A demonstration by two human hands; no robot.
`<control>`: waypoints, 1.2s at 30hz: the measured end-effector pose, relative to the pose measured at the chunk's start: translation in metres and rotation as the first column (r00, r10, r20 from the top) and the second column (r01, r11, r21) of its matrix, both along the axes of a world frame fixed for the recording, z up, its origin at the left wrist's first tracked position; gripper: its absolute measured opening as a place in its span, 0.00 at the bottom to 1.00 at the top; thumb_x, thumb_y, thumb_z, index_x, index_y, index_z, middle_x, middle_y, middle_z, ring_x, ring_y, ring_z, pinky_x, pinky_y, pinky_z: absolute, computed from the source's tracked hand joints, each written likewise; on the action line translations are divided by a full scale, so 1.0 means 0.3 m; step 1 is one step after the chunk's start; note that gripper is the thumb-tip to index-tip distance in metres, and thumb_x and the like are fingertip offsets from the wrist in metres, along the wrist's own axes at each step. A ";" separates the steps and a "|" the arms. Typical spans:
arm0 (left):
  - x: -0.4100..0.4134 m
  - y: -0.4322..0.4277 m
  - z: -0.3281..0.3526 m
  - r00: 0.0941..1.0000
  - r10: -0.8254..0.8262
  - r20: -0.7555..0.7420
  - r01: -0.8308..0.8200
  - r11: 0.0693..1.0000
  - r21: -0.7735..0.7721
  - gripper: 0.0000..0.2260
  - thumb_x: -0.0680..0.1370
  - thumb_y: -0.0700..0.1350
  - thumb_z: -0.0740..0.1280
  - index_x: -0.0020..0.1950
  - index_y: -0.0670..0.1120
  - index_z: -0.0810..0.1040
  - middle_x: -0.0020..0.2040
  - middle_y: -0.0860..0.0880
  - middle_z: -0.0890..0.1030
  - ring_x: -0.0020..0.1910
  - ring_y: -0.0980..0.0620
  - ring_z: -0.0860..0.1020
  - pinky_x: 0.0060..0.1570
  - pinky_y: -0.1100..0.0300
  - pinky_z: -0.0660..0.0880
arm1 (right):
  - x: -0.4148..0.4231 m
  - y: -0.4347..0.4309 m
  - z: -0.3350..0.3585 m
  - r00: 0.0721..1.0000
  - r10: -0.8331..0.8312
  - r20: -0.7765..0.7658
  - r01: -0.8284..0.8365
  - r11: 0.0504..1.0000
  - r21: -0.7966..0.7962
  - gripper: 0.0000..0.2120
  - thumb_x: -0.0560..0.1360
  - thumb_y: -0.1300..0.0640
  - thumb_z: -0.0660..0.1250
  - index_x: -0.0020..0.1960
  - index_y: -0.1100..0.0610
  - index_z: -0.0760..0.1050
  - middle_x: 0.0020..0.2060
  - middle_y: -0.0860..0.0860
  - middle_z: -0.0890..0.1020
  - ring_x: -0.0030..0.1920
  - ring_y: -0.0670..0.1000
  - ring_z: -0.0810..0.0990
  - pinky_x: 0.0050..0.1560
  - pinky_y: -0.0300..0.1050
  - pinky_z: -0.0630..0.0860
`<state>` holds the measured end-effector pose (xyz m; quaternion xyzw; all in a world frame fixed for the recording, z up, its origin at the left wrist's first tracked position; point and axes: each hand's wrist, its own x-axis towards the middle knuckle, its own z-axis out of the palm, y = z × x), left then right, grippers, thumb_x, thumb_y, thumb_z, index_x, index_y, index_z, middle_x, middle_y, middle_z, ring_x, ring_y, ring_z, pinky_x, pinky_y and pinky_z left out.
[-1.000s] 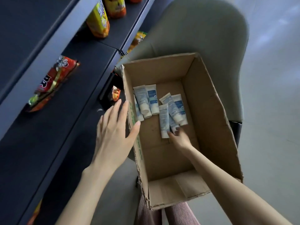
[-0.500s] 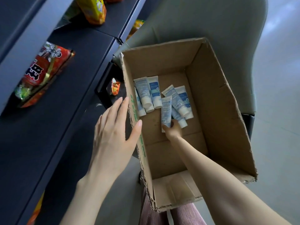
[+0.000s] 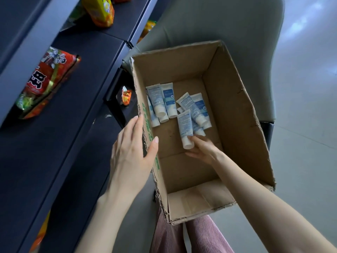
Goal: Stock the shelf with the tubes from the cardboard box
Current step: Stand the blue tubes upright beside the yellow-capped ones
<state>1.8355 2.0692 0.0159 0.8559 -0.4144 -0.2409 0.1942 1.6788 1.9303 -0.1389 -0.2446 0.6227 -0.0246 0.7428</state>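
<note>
Head view: I am looking down into an open cardboard box (image 3: pixel 235 110), with a dark shelf (image 3: pixel 82 92) along its left side.
Tubes: white and blue tubes (image 3: pixel 160 101) lie loose on the box floor, toward its far end; I see none on the shelf.
Nearest tube: the nearest tube (image 3: pixel 184 125) lies on the near edge of that heap, its long axis running near to far and its cap pointing at me.
Right hand: my right hand (image 3: pixel 203 150) is inside the box at the cap end, fingers curled either side of the cap and pinching it, as far as the blur lets me judge.
Left hand: my left hand (image 3: pixel 131 152) lies flat and spread on the outside of the left wall, thumb over the rim.
Deciding relation: the tube extends straight away from the right hand, which is much the nearer.
Shelf contents: snack bags (image 3: pixel 45 79) lie at the far left.
Next move, my guess: lift, then carry left over the rim.
</note>
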 end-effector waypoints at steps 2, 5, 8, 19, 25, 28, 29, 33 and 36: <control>-0.009 -0.012 0.007 1.000 0.011 -0.024 -0.011 1.000 0.003 0.27 0.80 0.53 0.59 0.77 0.48 0.57 0.75 0.51 0.61 0.72 0.52 0.59 0.68 0.57 0.58 | -0.008 0.012 0.020 0.997 -0.068 0.030 0.067 0.997 0.025 0.21 0.77 0.60 0.65 0.68 0.60 0.66 0.59 0.62 0.77 0.55 0.58 0.79 0.52 0.55 0.78; -0.018 -0.033 0.015 0.997 0.026 -0.071 -0.026 1.000 0.001 0.27 0.80 0.52 0.59 0.77 0.49 0.56 0.76 0.52 0.60 0.73 0.54 0.58 0.67 0.59 0.57 | -0.006 0.033 0.064 0.961 -0.239 0.141 0.229 0.970 0.087 0.21 0.77 0.62 0.65 0.69 0.61 0.65 0.59 0.62 0.77 0.53 0.59 0.80 0.50 0.55 0.78; -0.021 -0.053 0.016 0.989 0.029 -0.148 -0.029 1.000 0.002 0.24 0.80 0.52 0.58 0.76 0.50 0.59 0.74 0.54 0.62 0.72 0.55 0.59 0.68 0.58 0.58 | 0.010 0.053 0.138 0.917 -0.286 0.279 0.276 0.958 0.076 0.18 0.77 0.63 0.64 0.67 0.60 0.68 0.54 0.60 0.79 0.51 0.57 0.81 0.50 0.53 0.80; -0.040 -0.181 0.029 0.884 0.201 -0.422 -0.272 0.956 -0.113 0.13 0.79 0.58 0.59 0.57 0.54 0.76 0.45 0.55 0.80 0.48 0.53 0.79 0.41 0.58 0.74 | 0.080 0.113 0.402 0.917 0.348 0.193 -0.031 0.546 -0.838 0.19 0.72 0.63 0.72 0.62 0.56 0.75 0.56 0.53 0.79 0.57 0.54 0.79 0.60 0.57 0.76; -0.053 -0.191 0.026 0.733 0.225 -0.642 -0.419 0.893 -0.165 0.06 0.75 0.60 0.63 0.52 0.65 0.76 0.53 0.54 0.82 0.53 0.53 0.80 0.53 0.47 0.78 | 0.081 0.156 0.401 0.950 0.278 0.140 0.021 0.391 -0.920 0.20 0.71 0.65 0.72 0.61 0.57 0.74 0.58 0.52 0.78 0.60 0.54 0.77 0.60 0.55 0.75; -0.067 -0.191 0.032 0.493 0.199 -0.847 -0.509 0.855 -0.096 0.11 0.81 0.45 0.60 0.62 0.50 0.73 0.57 0.47 0.80 0.53 0.52 0.81 0.43 0.60 0.79 | 0.071 0.176 0.389 0.958 0.234 0.164 0.048 0.434 -0.899 0.20 0.71 0.67 0.72 0.62 0.59 0.74 0.58 0.54 0.78 0.61 0.56 0.76 0.60 0.59 0.74; -0.066 -0.185 0.030 0.444 0.187 -0.876 -0.517 0.852 -0.080 0.12 0.81 0.44 0.59 0.64 0.48 0.72 0.57 0.47 0.80 0.52 0.52 0.81 0.40 0.62 0.78 | 0.066 0.181 0.387 0.958 0.232 0.167 0.048 0.446 -0.894 0.20 0.71 0.67 0.72 0.62 0.59 0.73 0.58 0.54 0.78 0.61 0.57 0.76 0.60 0.59 0.73; -0.058 -0.159 0.016 0.344 0.198 -0.918 -0.556 0.830 -0.030 0.10 0.81 0.42 0.59 0.62 0.49 0.72 0.54 0.47 0.81 0.47 0.53 0.82 0.39 0.61 0.78 | 0.056 0.198 0.399 0.948 0.259 0.183 0.032 0.496 -0.868 0.18 0.74 0.57 0.70 0.63 0.58 0.74 0.59 0.52 0.78 0.63 0.55 0.75 0.62 0.58 0.73; -0.048 -0.148 0.006 0.341 0.208 -0.917 -0.562 0.827 -0.021 0.09 0.79 0.41 0.61 0.59 0.50 0.72 0.56 0.45 0.81 0.49 0.53 0.81 0.39 0.61 0.78 | 0.042 0.176 0.384 0.952 0.246 0.182 0.009 0.573 -0.820 0.14 0.77 0.53 0.66 0.60 0.56 0.77 0.59 0.49 0.79 0.63 0.49 0.76 0.63 0.52 0.74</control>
